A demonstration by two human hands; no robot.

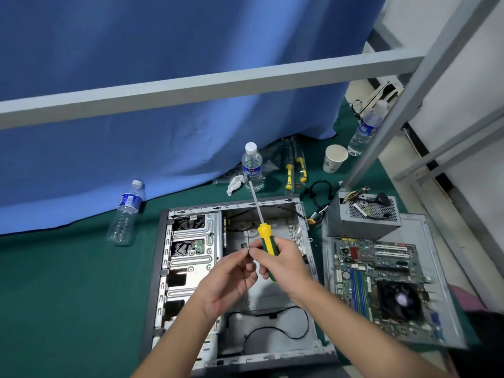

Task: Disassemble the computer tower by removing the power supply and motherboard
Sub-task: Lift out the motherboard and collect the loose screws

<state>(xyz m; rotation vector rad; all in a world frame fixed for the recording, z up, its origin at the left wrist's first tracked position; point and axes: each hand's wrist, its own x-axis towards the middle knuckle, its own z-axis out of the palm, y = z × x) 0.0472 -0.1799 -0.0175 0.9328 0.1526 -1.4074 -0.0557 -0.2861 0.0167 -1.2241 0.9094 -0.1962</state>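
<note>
Right hand (281, 264) gripping screwdriver (266, 236), shaft pointing away; left hand (231, 279) pinching small screw (248, 250). We're hovering over emptied case (191, 241); motherboard (381, 285) lying right.

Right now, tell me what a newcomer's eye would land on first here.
The yellow-and-green screwdriver held up at centre in the right hand, above the open computer case. The left hand pinches something small beside it. To the right lie the removed motherboard and, beyond it, the power supply.
</note>
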